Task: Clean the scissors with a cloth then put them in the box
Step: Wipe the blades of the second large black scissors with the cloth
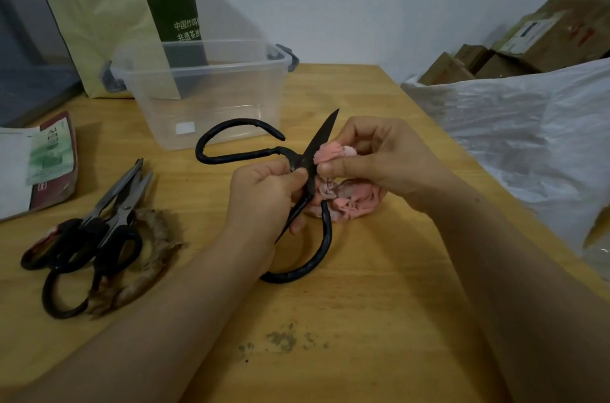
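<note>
Large black iron scissors (244,151) with wide looped handles are held spread above the wooden table (363,303). My left hand (264,198) grips them near the pivot, fingers curled round one blade. My right hand (379,158) pinches a pink cloth (330,151) against the upper blade, whose tip points up and right. The rest of the cloth bunches below, by the lower handle. A clear plastic box (204,92) with grey latches stands behind, with nothing inside it.
Several other scissors (99,237) lie piled at the left, some with black handles, one wrapped in frayed twine. A paper packet (43,165) lies at far left. A green bag (115,13) stands behind the box. White plastic sheeting and cardboard boxes (528,39) border the right edge.
</note>
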The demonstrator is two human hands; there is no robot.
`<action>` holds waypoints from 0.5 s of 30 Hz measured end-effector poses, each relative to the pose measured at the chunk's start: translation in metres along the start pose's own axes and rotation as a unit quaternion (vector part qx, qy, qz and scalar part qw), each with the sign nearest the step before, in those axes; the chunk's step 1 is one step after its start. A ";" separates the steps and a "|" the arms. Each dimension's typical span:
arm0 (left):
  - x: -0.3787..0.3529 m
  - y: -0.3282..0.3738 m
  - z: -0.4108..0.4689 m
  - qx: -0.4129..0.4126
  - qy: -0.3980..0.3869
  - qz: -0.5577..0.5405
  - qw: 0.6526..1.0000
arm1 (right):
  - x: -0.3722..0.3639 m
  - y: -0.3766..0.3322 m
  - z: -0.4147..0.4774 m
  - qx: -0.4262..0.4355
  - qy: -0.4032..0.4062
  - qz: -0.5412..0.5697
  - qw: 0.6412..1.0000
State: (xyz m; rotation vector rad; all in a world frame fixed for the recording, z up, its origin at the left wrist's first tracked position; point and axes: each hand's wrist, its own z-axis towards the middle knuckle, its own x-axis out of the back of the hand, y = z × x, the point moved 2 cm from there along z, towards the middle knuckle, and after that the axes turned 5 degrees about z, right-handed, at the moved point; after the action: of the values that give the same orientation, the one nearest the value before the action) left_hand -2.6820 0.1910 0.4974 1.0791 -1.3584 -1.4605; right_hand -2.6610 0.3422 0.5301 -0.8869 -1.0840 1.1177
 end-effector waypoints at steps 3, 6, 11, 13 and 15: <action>-0.001 0.000 -0.001 0.012 -0.009 -0.005 1.000 | -0.009 0.003 0.003 0.043 0.028 -0.014 0.999; -0.001 0.001 0.001 0.011 -0.013 -0.012 1.000 | -0.014 0.006 0.006 0.051 0.076 0.002 0.996; -0.002 0.003 0.000 0.011 -0.018 -0.013 1.000 | -0.009 0.005 0.007 0.002 0.202 0.065 0.977; -0.001 0.004 -0.001 0.009 -0.015 -0.009 1.000 | 0.005 0.006 0.003 -0.033 0.276 0.071 0.958; 0.002 0.006 -0.001 0.015 -0.007 -0.019 1.000 | 0.019 0.003 -0.001 -0.040 0.301 0.048 0.952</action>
State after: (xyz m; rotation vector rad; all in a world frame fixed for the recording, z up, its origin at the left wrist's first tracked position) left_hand -2.6816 0.1881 0.5031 1.1221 -1.3796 -1.4822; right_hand -2.6588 0.3609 0.5311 -1.2530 -0.5852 0.7985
